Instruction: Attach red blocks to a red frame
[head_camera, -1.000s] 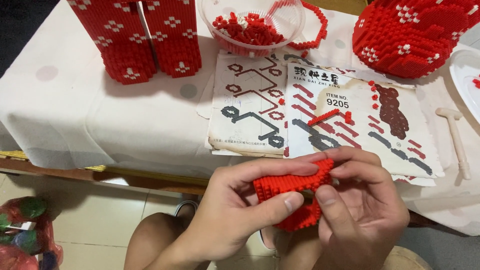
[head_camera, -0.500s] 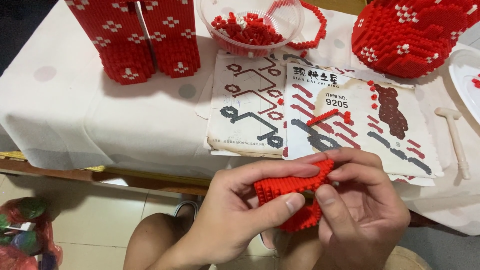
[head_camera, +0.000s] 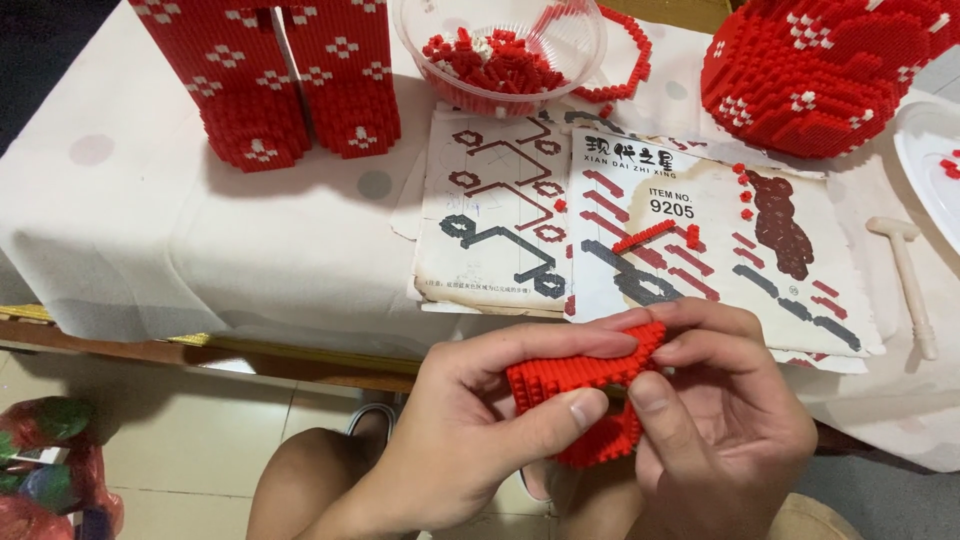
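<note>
Brick piece (head_camera: 590, 385), red, sits pinched between both hands over the lap, just off the table's (head_camera: 150, 240) near edge. Left hand (head_camera: 480, 430) grips it with thumb below, fingers above; right hand (head_camera: 730, 430) clamps its right end. Instruction sheets (head_camera: 700, 230) lie beyond, near that edge.

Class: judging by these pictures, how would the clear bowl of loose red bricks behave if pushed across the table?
The clear bowl looks thin-walled, so probably light and easily slid. It sits on cloth, which may drag. Its loose red bricks would likely shift or spill if tipped.
</note>
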